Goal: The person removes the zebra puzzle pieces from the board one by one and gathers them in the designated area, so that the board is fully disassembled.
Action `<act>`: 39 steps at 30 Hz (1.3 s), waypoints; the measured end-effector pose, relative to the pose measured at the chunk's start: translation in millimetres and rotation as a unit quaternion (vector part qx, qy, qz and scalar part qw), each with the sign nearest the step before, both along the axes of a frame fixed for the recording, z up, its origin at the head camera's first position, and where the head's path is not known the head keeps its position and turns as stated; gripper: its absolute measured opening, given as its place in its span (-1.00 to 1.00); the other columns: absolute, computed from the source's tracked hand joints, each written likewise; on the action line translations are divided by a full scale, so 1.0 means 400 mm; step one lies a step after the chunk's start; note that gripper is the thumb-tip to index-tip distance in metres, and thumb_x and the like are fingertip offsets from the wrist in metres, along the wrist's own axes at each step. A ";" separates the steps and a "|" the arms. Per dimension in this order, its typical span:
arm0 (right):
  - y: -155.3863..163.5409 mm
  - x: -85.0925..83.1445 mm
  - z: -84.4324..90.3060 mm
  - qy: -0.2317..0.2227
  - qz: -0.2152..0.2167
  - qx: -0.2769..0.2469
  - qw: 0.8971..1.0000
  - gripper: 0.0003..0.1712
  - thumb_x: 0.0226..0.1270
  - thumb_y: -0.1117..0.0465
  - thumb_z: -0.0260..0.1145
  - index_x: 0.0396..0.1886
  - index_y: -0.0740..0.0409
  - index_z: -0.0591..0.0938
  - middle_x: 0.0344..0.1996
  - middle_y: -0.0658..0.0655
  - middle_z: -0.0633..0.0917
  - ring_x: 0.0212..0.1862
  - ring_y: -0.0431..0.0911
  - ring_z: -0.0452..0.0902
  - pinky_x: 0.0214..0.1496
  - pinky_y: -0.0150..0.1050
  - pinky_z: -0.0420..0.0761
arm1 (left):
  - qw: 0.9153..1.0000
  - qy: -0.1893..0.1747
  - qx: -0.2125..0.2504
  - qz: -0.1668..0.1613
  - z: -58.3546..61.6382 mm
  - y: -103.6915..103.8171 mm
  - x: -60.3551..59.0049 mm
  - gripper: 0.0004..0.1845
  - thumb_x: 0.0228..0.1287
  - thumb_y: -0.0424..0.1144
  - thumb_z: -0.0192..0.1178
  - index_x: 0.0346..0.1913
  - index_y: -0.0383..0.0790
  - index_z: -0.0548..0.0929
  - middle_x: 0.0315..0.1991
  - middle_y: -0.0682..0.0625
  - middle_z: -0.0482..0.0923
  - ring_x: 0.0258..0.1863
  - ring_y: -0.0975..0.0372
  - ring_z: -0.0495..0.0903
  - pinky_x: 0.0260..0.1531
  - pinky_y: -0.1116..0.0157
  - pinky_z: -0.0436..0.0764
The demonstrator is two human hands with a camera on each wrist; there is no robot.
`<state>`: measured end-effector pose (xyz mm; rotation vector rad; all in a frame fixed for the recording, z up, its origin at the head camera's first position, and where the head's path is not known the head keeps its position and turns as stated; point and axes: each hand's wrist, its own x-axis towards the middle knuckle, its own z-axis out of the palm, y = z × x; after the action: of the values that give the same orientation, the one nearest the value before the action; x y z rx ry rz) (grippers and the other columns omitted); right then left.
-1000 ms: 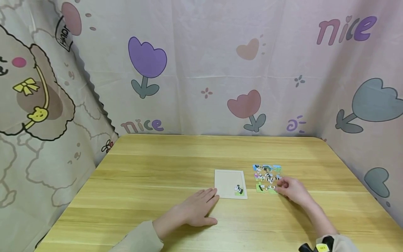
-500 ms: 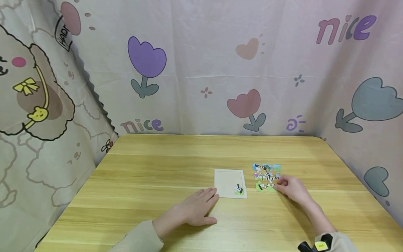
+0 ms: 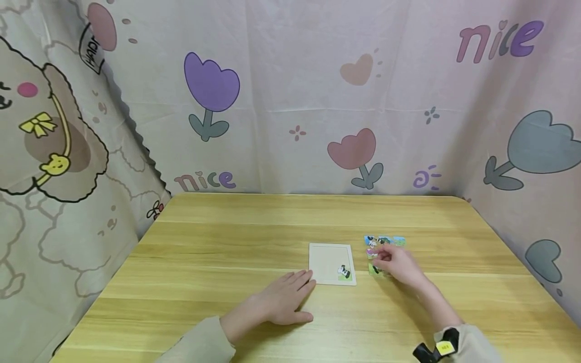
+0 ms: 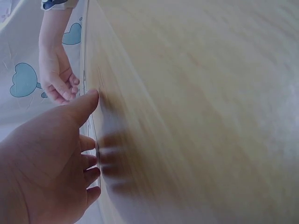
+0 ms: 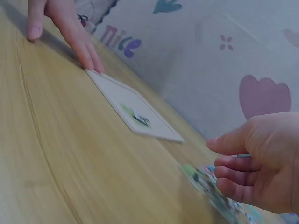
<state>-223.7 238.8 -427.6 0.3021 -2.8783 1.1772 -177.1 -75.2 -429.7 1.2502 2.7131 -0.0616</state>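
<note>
Puzzle pieces (image 3: pixel 384 242) sit in a loose grid on the table (image 3: pixel 227 252), just right of the puzzle tray (image 3: pixel 330 263). One zebra piece (image 3: pixel 344 273) is already seated in the tray's near-right corner; the rest of the tray is bare.

Right hand (image 3: pixel 396 262) hovers over the lower rows of the loose grid and covers them in the head view. In the right wrist view its fingers (image 5: pixel 233 165) are loosely curled just above the pieces (image 5: pixel 212 186), thumb apart, nothing pinched between them that I can see. I read it as relaxed and empty.

Left hand (image 3: pixel 283 301) lies flat on the table, fingers straight, fingertips touching the tray's near-left corner and holding it down.

Judgement: the step in hand is picking the second piece, early in the fill. The next move calls for a thumb-and-finger pinch on one piece's edge without shoving its neighbours, which lie touching each other. Then comes a short carry left to the slot beside the zebra piece, with the left hand steadying the tray.
</note>
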 end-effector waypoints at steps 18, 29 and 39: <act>-0.131 -0.015 -0.027 0.006 0.151 0.000 0.989 -0.77 0.00 0.40 0.38 -0.27 0.31 0.61 -0.50 -0.01 0.55 -0.41 -0.20 0.42 -0.33 -0.32 0.50 | 1.000 -0.001 -0.011 0.001 0.007 -0.001 0.003 -0.20 0.30 0.28 -0.14 0.42 -0.19 0.13 0.44 -0.10 -0.02 0.41 0.11 -0.03 0.34 0.16 0.07; -0.151 -0.012 -0.013 -0.015 0.145 0.062 0.987 -0.75 -0.06 0.39 0.41 -0.32 0.26 0.59 -0.47 0.00 0.49 -0.37 -0.16 0.35 -0.32 -0.30 0.43 | 1.000 0.010 -0.009 -0.006 0.008 -0.003 0.004 -0.20 0.30 0.28 -0.15 0.41 -0.21 0.14 0.43 -0.12 0.00 0.41 0.10 -0.02 0.34 0.15 0.07; -0.145 -0.016 -0.021 -0.028 0.152 0.020 0.988 -0.68 -0.03 0.41 0.42 -0.35 0.20 0.44 -0.46 0.00 0.49 -0.38 -0.16 0.38 -0.33 -0.31 0.44 | 1.000 0.006 -0.004 -0.007 0.005 -0.005 0.002 -0.20 0.30 0.27 -0.14 0.41 -0.21 0.14 0.43 -0.13 0.00 0.40 0.10 -0.02 0.34 0.15 0.07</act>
<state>-229.9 180.9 -436.0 0.7437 -2.9853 1.1813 -176.3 -77.0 -427.7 1.2715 2.7118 -0.0816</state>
